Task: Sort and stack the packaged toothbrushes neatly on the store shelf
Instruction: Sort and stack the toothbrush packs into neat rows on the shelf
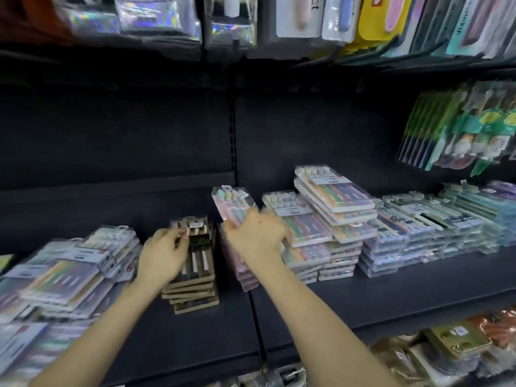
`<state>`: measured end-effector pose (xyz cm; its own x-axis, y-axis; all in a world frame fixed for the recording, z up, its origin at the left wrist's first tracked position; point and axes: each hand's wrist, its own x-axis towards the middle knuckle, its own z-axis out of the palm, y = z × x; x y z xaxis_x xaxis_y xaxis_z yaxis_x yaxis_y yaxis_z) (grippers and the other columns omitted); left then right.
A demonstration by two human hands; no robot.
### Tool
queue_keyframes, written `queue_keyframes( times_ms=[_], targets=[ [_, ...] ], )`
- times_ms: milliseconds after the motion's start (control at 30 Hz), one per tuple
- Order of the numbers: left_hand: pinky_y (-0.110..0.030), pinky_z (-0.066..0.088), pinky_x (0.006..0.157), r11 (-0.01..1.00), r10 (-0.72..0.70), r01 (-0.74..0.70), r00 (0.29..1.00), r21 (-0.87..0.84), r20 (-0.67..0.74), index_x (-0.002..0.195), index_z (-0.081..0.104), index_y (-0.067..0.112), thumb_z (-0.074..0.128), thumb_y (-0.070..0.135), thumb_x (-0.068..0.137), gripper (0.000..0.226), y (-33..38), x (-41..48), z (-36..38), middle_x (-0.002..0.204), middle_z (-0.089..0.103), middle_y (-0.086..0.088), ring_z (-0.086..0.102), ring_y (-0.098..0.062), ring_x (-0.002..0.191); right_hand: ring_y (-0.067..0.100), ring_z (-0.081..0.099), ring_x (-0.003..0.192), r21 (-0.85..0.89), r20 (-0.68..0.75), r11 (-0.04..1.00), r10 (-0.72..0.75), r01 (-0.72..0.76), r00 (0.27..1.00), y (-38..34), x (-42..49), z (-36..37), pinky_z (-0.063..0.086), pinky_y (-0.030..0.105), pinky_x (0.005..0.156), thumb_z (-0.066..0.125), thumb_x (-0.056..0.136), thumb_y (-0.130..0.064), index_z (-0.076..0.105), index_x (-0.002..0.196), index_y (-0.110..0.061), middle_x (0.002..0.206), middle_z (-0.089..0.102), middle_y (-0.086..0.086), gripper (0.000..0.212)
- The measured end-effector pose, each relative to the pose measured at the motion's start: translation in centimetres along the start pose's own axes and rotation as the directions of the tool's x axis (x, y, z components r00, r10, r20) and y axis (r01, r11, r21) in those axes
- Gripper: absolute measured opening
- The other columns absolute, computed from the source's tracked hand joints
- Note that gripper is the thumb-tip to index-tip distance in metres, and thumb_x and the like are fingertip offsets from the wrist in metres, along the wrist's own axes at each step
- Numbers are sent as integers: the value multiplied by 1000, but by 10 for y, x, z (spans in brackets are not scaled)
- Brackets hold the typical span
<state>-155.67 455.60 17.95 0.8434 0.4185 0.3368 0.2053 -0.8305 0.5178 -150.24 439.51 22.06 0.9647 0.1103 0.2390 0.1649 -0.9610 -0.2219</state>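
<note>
Toothbrush packs cover the black shelf point(391, 300), and the one you have lifted is the pastel pack point(229, 203), a clear sleeve with pink, green and yellow brush heads showing at its top. Your right hand point(258, 237) grips it by the lower end, fingers wrapped round the pack, so it stands tilted above the shelf with its heads pointing up and away from you. Directly beneath the pastel pack lies the pink stack point(241, 268) of similar sleeves, flat on the shelf.

Just left of the pastel pack sits the brown stack point(195, 275), cardboard-backed packs piled unevenly, the lower ones skewed out toward you. Your left hand point(163, 258) rests on the top pack of that stack, fingers curled against its left edge near the far end; motion blur keeps me from telling whether you are pinching it or only touching.

Further left of the pastel pack, a loose heap of boxed sets point(69, 272) slumps toward the shelf's front edge, blurred. To the right of the pastel pack, touching your right wrist area, are the multicolour boxes point(332, 202), stacked high with the upper few twisted askew. Beyond them, further right, run lower rows of clear-packed brushes point(418, 227). Well above and right of the pastel pack, green hanging packs point(458, 129) dangle from hooks, and more carded goods point(298, 15) hang along the top.
</note>
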Motion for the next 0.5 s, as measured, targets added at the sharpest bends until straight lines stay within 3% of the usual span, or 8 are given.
queue_keyframes(
  times_ms=[100,233,300,400,500],
  targets=[
    [-34,30,105,996,-90,88,989,26,121,141,45,15,46,27,99,44,-15,-4,9,144,41,-21,40,-34,131,30,56,98,-127,12,991,-29,30,1000,-15,12,14,34,42,84,35,91,-55,55,115,-10,106,62,15,55],
    [-30,27,108,973,-145,182,961,-144,237,149,29,26,44,36,99,53,-27,-5,23,157,18,-12,26,-26,142,26,53,91,-311,45,950,-25,38,999,-22,23,31,30,43,92,31,94,-49,61,103,-12,94,62,8,49],
    [-29,28,105,957,-158,211,955,-200,253,149,28,27,43,38,98,54,-28,-4,26,159,13,-8,27,-24,142,28,50,95,-401,83,914,-33,64,996,-24,26,37,30,43,93,30,96,-46,65,101,-14,97,61,8,47],
    [-26,29,103,955,-149,206,954,-211,260,149,28,24,44,37,99,54,-24,-4,25,159,12,-7,30,-24,140,32,46,113,-404,109,912,-36,77,993,-20,29,44,28,44,97,29,97,-50,62,115,-11,122,55,13,54],
    [-19,30,96,952,-110,168,968,-257,225,146,37,18,45,32,99,50,-26,-6,12,153,29,-8,39,-21,135,32,45,117,-313,67,949,-28,48,997,-20,24,38,28,43,98,30,97,-52,59,121,-10,126,52,15,56]
  ],
)
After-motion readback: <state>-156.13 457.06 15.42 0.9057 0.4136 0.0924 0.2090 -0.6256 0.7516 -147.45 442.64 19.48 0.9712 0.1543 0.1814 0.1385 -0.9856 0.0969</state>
